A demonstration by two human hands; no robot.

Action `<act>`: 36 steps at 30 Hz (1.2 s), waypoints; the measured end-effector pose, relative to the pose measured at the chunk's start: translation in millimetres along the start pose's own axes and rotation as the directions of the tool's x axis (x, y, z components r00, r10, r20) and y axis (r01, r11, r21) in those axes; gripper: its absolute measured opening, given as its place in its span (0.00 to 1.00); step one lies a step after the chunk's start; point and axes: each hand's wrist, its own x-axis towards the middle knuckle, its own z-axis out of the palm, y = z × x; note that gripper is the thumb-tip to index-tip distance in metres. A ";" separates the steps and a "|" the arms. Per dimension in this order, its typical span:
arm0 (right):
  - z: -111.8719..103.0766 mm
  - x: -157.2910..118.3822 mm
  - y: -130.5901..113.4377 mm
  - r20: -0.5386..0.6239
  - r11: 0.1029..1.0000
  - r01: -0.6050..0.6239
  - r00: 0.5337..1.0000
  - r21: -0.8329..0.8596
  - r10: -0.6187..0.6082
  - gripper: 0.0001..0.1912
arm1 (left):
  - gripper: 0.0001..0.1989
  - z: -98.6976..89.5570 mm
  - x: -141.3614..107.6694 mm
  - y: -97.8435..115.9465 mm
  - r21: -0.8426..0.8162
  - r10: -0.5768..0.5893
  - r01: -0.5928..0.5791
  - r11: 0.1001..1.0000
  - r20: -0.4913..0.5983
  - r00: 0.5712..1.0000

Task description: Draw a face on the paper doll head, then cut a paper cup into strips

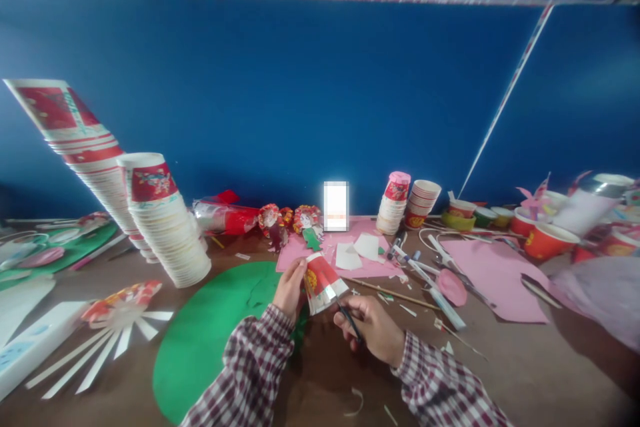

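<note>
A red and white paper cup (323, 278) is tilted on its side in my left hand (291, 288), its fingers closed on the cup's left end. Slits seem to run along the cup's lower edge. My right hand (374, 327) grips a pair of scissors (351, 322) by the dark handles. Their blades reach the cup's lower right edge; how far they are open I cannot tell. Beneath my left forearm lies a round green sheet (200, 337) on the brown table (320, 390).
Tall stacks of paper cups (167, 233) lean at left, beside a cut cup with spread strips (117, 330). Pink sheets (500, 280), a thin stick (395, 292) and paper scraps lie beyond and right. Shorter cup stacks (394, 207) stand before a blue partition (300, 100).
</note>
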 end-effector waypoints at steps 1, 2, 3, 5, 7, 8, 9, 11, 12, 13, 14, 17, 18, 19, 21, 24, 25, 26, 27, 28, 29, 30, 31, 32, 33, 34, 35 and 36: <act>0.0 -0.2 -0.1 0.000 1.000 0.001 1.000 -0.003 -0.001 0.21 | 0.14 -0.1 0.2 -0.4 -0.007 0.002 -0.002 1.000 0.000 1.000; -0.1 -0.3 -0.2 0.001 1.000 0.003 1.000 -0.007 -0.003 0.21 | 0.14 -0.2 0.3 -0.8 -0.016 0.004 -0.004 1.000 0.001 1.000; -0.2 -0.5 -0.2 0.003 1.000 0.007 1.000 -0.013 -0.007 0.21 | 0.14 -0.2 0.3 -1.1 -0.024 0.003 -0.003 1.000 0.004 1.000; -0.6 -0.6 0.1 0.006 0.999 0.017 1.000 -0.031 -0.017 0.20 | 0.15 0.1 0.3 -1.5 -0.034 -0.002 0.003 0.999 0.008 1.000; -1.2 -0.6 1.0 0.006 0.998 0.022 1.000 -0.051 -0.022 0.20 | 0.15 0.5 -0.1 -1.4 -0.042 -0.008 0.008 0.999 0.006 1.000; -1.5 -0.6 1.4 0.006 0.998 0.025 1.000 -0.061 -0.025 0.19 | 0.15 0.9 -0.4 -1.1 -0.048 -0.009 0.009 0.999 0.002 1.000; -1.7 -0.7 1.8 0.004 0.997 0.028 1.000 -0.068 -0.028 0.19 | 0.15 1.2 -0.8 -0.7 -0.054 -0.010 0.010 0.999 -0.003 1.000; -1.9 -1.0 2.0 -0.001 0.996 0.038 0.999 -0.085 -0.038 0.19 | 0.16 1.8 -1.4 0.0 -0.064 -0.013 0.012 0.998 -0.009 1.000; -1.9 -1.4 1.7 -0.003 0.994 0.045 0.999 -0.095 -0.045 0.19 | 0.17 1.9 -1.6 0.3 -0.067 -0.013 0.012 0.998 -0.008 1.000; -1.8 -1.7 1.2 -0.004 0.993 0.052 0.999 -0.104 -0.053 0.19 | 0.18 1.9 -1.6 0.4 -0.066 -0.009 0.008 0.998 -0.006 1.000; -1.6 -2.1 0.6 -0.004 0.992 0.057 0.998 -0.112 -0.058 0.19 | 0.18 1.8 -1.5 0.3 -0.063 -0.002 0.002 0.998 -0.002 1.000; -1.6 -2.8 -0.8 -0.001 0.991 0.058 0.998 -0.122 -0.058 0.18 | 0.21 0.7 -0.4 0.0 -0.048 0.010 -0.009 0.999 0.023 1.000; -1.8 -2.8 -0.9 -0.003 0.991 0.056 0.998 -0.125 -0.057 0.18 | 0.21 0.4 0.0 0.1 -0.042 0.008 -0.007 0.999 0.031 0.999; -2.1 -2.6 -0.9 -0.004 0.990 0.055 0.998 -0.128 -0.056 0.18 | 0.22 0.1 0.3 0.4 -0.038 0.004 -0.002 0.999 0.035 0.999; -2.9 -1.9 -0.2 -0.004 0.990 0.055 0.998 -0.130 -0.056 0.18 | 0.23 0.0 0.5 1.6 -0.023 -0.001 0.002 1.000 0.032 0.999; -4.2 0.0 1.7 0.002 0.993 0.052 0.999 -0.109 -0.053 0.18 | 0.25 0.9 -0.4 4.2 -0.007 0.012 -0.012 1.000 0.020 1.000; -4.5 0.7 2.6 0.006 0.994 0.046 0.999 -0.099 -0.046 0.18 | 0.26 1.3 -0.9 5.1 -0.004 0.016 -0.016 1.000 0.021 1.000; -4.7 1.3 3.6 0.008 0.995 0.039 0.999 -0.087 -0.038 0.18 | 0.26 1.6 -1.4 5.9 0.000 0.016 -0.016 1.000 0.023 1.000; -4.7 1.8 4.6 0.010 0.997 0.032 0.999 -0.075 -0.031 0.19 | 0.26 1.9 -1.8 6.6 0.004 0.013 -0.013 1.000 0.025 1.000; -4.7 2.1 5.6 0.012 0.998 0.026 1.000 -0.062 -0.025 0.19 | 0.26 2.1 -2.3 7.2 0.010 0.008 -0.008 1.000 0.025 1.000; -4.5 2.3 6.3 0.012 0.998 0.022 1.000 -0.051 -0.021 0.20 | 0.25 2.2 -2.6 7.7 0.014 0.005 -0.005 1.000 0.025 1.000; -4.4 2.2 6.6 0.012 0.999 0.020 1.000 -0.042 -0.019 0.20 | 0.25 2.3 -2.9 8.1 0.018 0.003 -0.003 1.000 0.026 1.000; -4.2 2.0 6.6 0.014 0.999 0.018 1.000 -0.035 -0.017 0.20 | 0.25 2.4 -3.2 8.5 0.022 0.003 -0.004 1.000 0.026 1.000; -4.1 1.6 6.1 0.018 0.999 0.015 1.000 -0.031 -0.015 0.21 | 0.25 2.5 -3.5 8.7 0.022 0.005 -0.005 1.000 0.028 1.000; -4.1 1.3 5.3 0.024 0.999 0.013 1.000 -0.030 -0.012 0.21 | 0.25 2.7 -3.9 9.0 0.018 0.002 -0.002 1.000 0.034 0.999; -4.2 0.9 4.1 0.031 1.000 0.011 0.999 -0.028 -0.010 0.22 | 0.25 3.0 -4.3 9.3 0.013 -0.009 0.008 1.000 0.043 0.999; -4.4 0.5 2.8 0.037 1.000 0.009 0.999 -0.024 -0.008 0.22 | 0.26 3.4 -4.9 9.7 0.007 -0.026 0.026 1.000 0.054 0.998; -4.7 0.2 1.4 0.043 1.000 0.008 0.999 -0.018 -0.007 0.23 | 0.26 4.0 -5.6 10.2 0.001 -0.044 0.044 0.999 0.063 0.997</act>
